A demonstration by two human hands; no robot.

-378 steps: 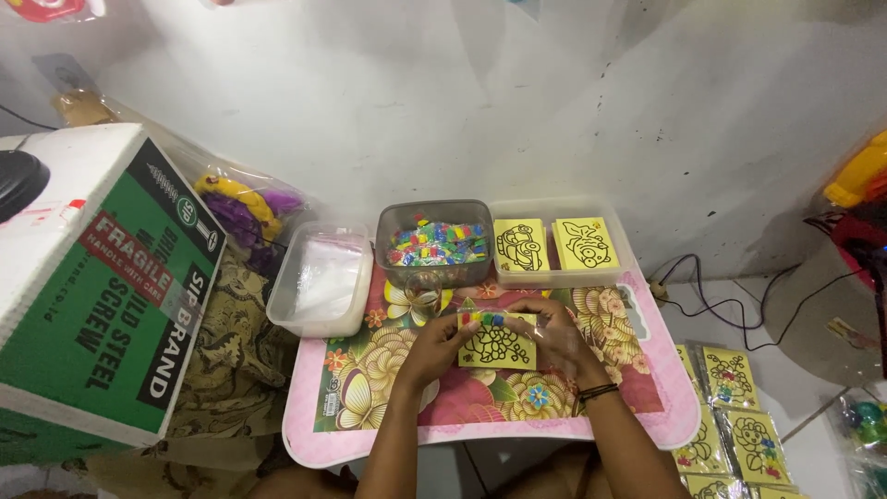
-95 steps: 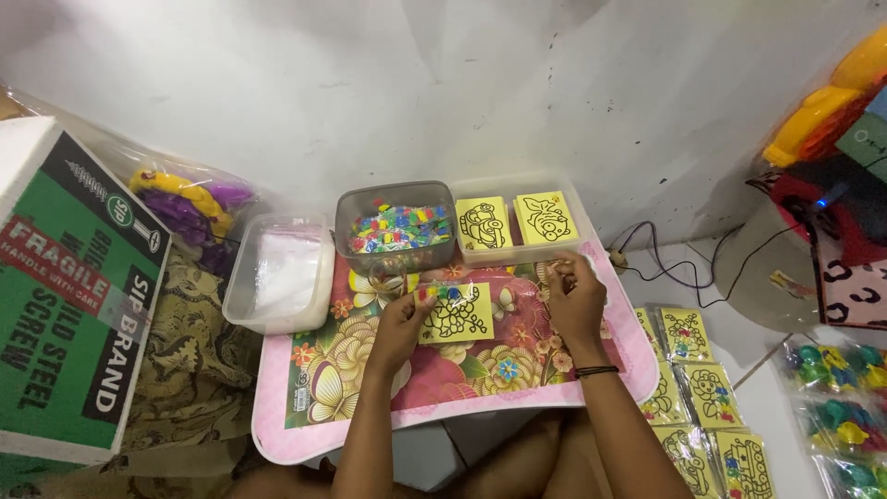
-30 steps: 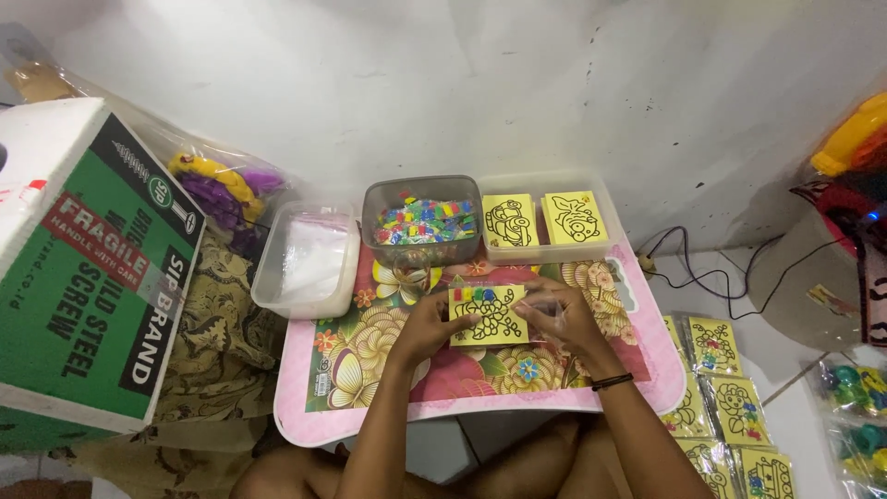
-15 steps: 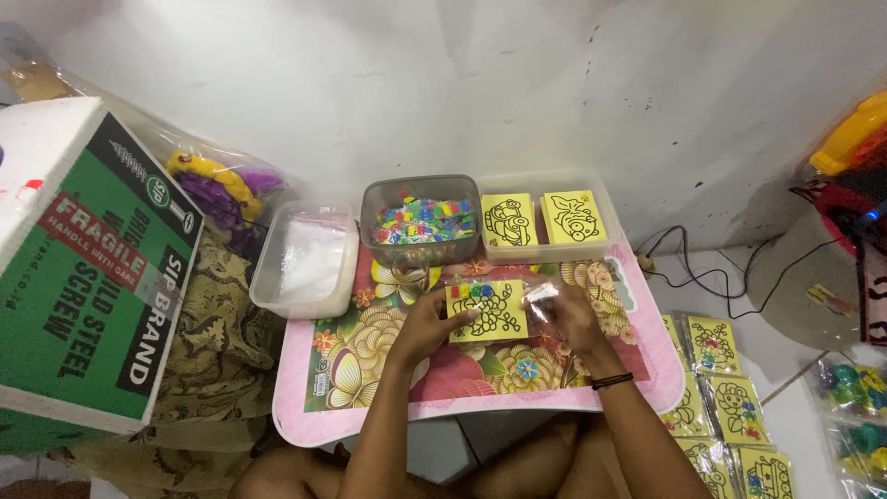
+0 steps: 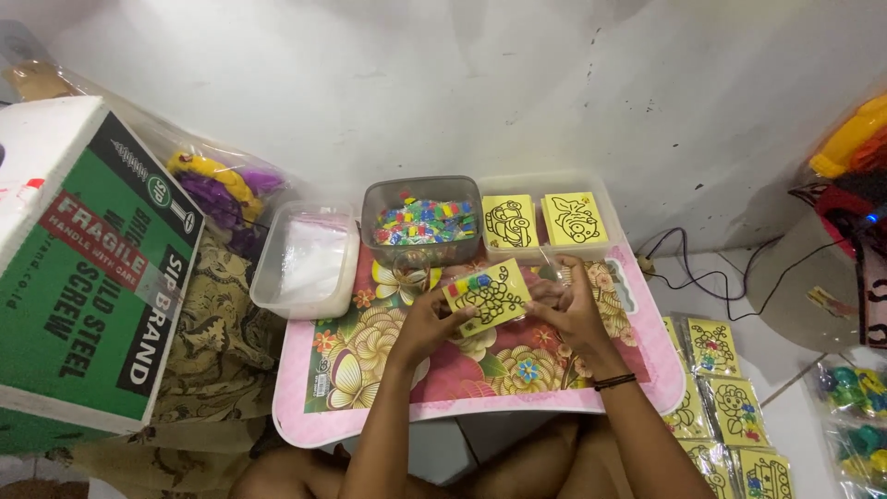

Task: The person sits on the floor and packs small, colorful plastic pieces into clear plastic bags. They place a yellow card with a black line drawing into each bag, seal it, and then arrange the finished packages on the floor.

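A: What sits on the worktop [image 5: 370, 407]?

B: A green cardboard box [image 5: 88, 268] stands beside it, at left. Behind are a clear tub [image 5: 305, 259], a grey tub [image 5: 422, 222] of coloured pieces and a tray [image 5: 591, 185] with two yellow cards.

A: And the hands?

B: Left hand [image 5: 427, 323] and right hand [image 5: 571, 310] each pinch an edge of one yellow card [image 5: 488, 296], raised above the floral worktop.

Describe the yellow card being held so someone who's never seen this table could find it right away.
Start at the pink flowered tray table. Just above its middle, the left hand and right hand hold one yellow card tilted. Unlike the two yellow cards in the clear tub behind, it carries a row of small coloured pieces along its top edge.
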